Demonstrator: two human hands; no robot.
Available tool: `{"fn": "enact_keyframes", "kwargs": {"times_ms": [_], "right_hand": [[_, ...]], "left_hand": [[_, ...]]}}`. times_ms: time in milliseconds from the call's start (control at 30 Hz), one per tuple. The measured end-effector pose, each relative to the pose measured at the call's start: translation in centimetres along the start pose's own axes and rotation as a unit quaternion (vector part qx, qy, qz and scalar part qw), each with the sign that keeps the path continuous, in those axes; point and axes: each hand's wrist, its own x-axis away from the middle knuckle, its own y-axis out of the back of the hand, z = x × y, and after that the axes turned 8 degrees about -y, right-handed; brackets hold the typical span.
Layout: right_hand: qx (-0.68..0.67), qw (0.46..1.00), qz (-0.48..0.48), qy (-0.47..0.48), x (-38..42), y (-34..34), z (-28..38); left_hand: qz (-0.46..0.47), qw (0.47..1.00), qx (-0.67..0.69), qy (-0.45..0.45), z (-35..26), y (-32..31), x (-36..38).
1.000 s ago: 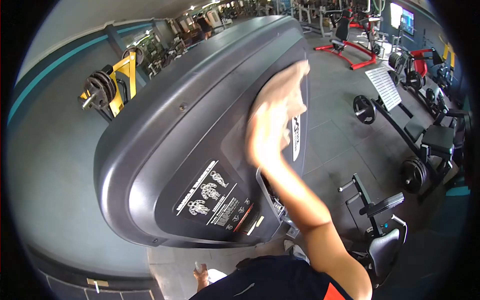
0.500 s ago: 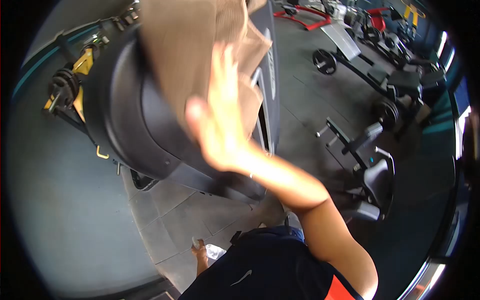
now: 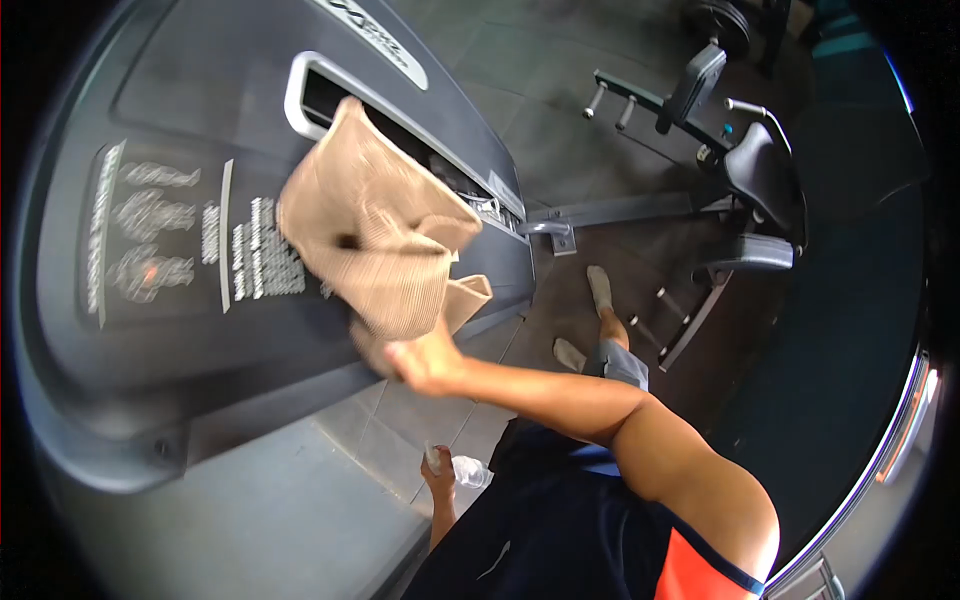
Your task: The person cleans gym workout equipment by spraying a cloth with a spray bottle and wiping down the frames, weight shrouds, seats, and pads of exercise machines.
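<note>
My right hand (image 3: 428, 360) is closed on the lower edge of a tan ribbed cloth (image 3: 375, 235). The cloth lies bunched against the dark panel of a gym machine (image 3: 200, 90), beside printed white text and diagrams, and partly covers a silver-rimmed slot. Down near my body, my left hand (image 3: 438, 468) is wrapped round a clear plastic bottle (image 3: 470, 472).
A seated gym machine with a dark padded seat (image 3: 755, 165) stands at the right. A weight plate (image 3: 722, 22) is at the top right. My feet (image 3: 598, 288) are on the dark tiled floor, near a metal beam (image 3: 630, 208).
My right hand was spread against the blurred cloth and now grips its lower edge. The view has shifted toward the machine's printed panel. My left hand still has the bottle.
</note>
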Motion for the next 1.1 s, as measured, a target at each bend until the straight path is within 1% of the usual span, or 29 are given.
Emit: {"fn": "enact_keyframes", "kwargs": {"times_ms": [33, 67, 133, 200, 233, 267, 300, 333, 400, 433, 467, 500, 533, 567, 600, 667, 700, 733, 767, 800, 833, 867, 900, 933, 967, 1000, 1033, 1067, 1100], "right_hand": [[0.007, 0.995, -0.100, 0.017, -0.7, 0.3, -4.1], [0.075, 0.979, -0.161, -0.102, 0.3, -0.3, -9.6], [0.189, 0.888, -0.216, -0.360, 2.2, -1.4, -20.0], [0.279, 0.882, -0.214, -0.315, 1.0, -2.1, -20.3], [0.147, 0.912, -0.146, -0.354, -0.6, -0.5, -15.6], [0.011, 0.919, -0.078, -0.386, -2.5, 1.3, -9.3], [0.056, 0.960, -0.065, -0.266, -2.6, 1.3, -7.2], [0.099, 0.984, -0.050, -0.143, -2.9, 1.3, -6.6], [0.006, 0.995, -0.083, -0.052, -4.3, 2.1, -8.7], [0.042, 0.997, -0.033, -0.062, -4.8, 3.5, -10.8], [0.039, 0.992, -0.048, -0.113, -4.9, 3.7, -13.7], [0.076, 0.969, -0.099, -0.214, -4.4, 3.3, -17.3], [0.116, 0.932, -0.148, -0.309, -3.4, 2.4, -20.8], [0.175, 0.912, -0.165, -0.333, -2.4, 2.1, -23.3], [0.167, 0.904, -0.153, -0.362, -2.8, 2.1, -22.1], [0.149, 0.930, -0.075, -0.327, -2.1, 1.9, -18.9], [0.089, 0.914, 0.129, -0.375, -2.1, 3.9, -18.1], [0.044, 0.902, 0.188, -0.386, -0.8, 4.4, -18.5], [0.001, 0.883, 0.246, -0.399, 0.7, 4.8, -19.0], [-0.021, 0.863, 0.268, -0.427, 1.4, 5.4, -20.5], [-0.019, 0.832, 0.251, -0.494, 2.1, 5.8, -23.5], [-0.006, 0.786, 0.169, -0.595, 2.1, 6.2, -26.7], [0.014, 0.737, 0.080, -0.670, 2.2, 6.1, -31.0], [0.070, 0.746, -0.064, -0.660, 4.3, 4.5, -36.7], [0.022, 0.751, -0.089, -0.654, 4.0, 6.5, -41.7], [0.004, 0.698, -0.128, -0.704, 0.9, 9.1, -43.8], [0.028, 0.608, -0.112, -0.786, -1.7, 11.6, -45.9], [-0.097, 0.601, -0.139, -0.781, -2.5, 14.1, -47.2], [-0.223, 0.571, -0.169, -0.772, -3.3, 16.6, -48.4]], "left_hand": [[0.008, 1.000, 0.002, 0.004, -0.5, -0.2, -0.3], [0.016, 1.000, 0.003, 0.011, -1.0, 0.0, -0.5], [0.028, 0.999, -0.034, 0.002, -2.7, -0.3, -0.5], [0.047, 0.993, -0.106, -0.026, -4.3, -0.9, -0.7], [0.054, 0.995, -0.080, -0.010, -4.3, -1.4, -0.7], [0.072, 0.993, -0.084, 0.030, -4.4, -1.6, -0.8], [0.091, 0.990, -0.087, 0.071, -4.4, -2.0, -0.9], [0.109, 0.983, -0.092, 0.112, -4.7, -2.5, -1.0], [0.125, 0.982, -0.101, 0.096, -7.0, -4.4, -1.9], [0.132, 0.981, -0.121, 0.080, -8.1, -5.3, -2.4], [0.138, 0.978, -0.141, 0.063, -9.5, -6.3, -3.0], [0.139, 0.979, -0.144, 0.033, -11.3, -7.9, -3.7], [0.160, 0.974, -0.156, 0.032, -13.3, -9.4, -4.4], [0.182, 0.969, -0.167, 0.032, -15.3, -11.0, -5.2], [0.207, 0.962, -0.176, 0.032, -16.2, -12.5, -5.6], [0.235, 0.951, -0.200, -0.030, -16.0, -15.0, -6.0], [0.244, 0.946, -0.204, -0.064, -16.4, -16.8, -6.8], [0.252, 0.940, -0.208, -0.097, -16.6, -18.6, -7.8], [0.238, 0.926, -0.229, -0.180, -16.6, -20.4, -8.5], [0.234, 0.936, -0.222, -0.138, -16.8, -22.7, -9.8], [0.230, 0.944, -0.216, -0.094, -16.8, -25.2, -11.0], [0.226, 0.950, -0.211, -0.047, -16.5, -27.3, -11.9], [0.229, 0.941, -0.241, -0.064, -15.8, -29.0, -12.6], [0.229, 0.931, -0.272, -0.082, -14.9, -30.7, -13.4], [0.221, 0.929, -0.276, -0.106, -13.8, -32.7, -14.5], [0.215, 0.927, -0.278, -0.132, -12.5, -34.8, -15.7], [0.202, 0.932, -0.269, -0.133, -11.5, -36.5, -17.0], [0.187, 0.938, -0.260, -0.134, -10.3, -38.2, -18.4], [0.153, 0.940, -0.266, -0.150, -8.7, -39.7, -19.5]]}}
